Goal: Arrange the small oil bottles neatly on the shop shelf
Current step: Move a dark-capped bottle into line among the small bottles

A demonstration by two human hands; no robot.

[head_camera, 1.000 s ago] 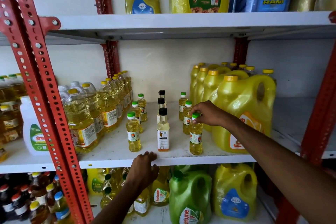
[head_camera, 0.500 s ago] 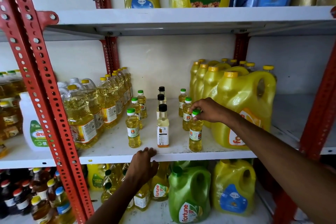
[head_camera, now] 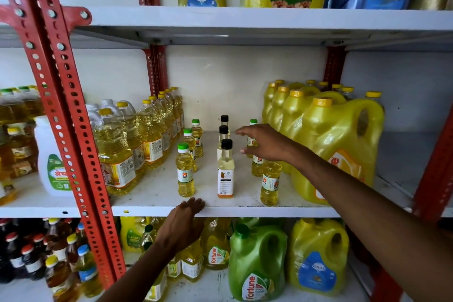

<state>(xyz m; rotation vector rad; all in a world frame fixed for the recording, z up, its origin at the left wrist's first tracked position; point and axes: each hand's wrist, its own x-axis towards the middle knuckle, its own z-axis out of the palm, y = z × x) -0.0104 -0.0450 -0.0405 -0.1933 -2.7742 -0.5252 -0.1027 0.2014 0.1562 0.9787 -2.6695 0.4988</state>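
Green-capped small oil bottles stand in 3 rows on the shelf — right hand, fingers released, should settle squarely on the 3 o'clock row's caps, left hand open at 6 o'clock.

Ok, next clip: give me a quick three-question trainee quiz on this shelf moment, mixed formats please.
1. True or false: the right hand is closed around the cap of the front-right small bottle.
2. Multiple choice: the three black-capped bottles stand in
A. a row running front to back
B. a row running left to right
C. a heap lying on their sides
3. Fill in: the left hand rests its fingertips on the front edge of the ______ shelf.

Key: 1. False, the hand is open above the right row, holding nothing. 2. A. 3. middle.
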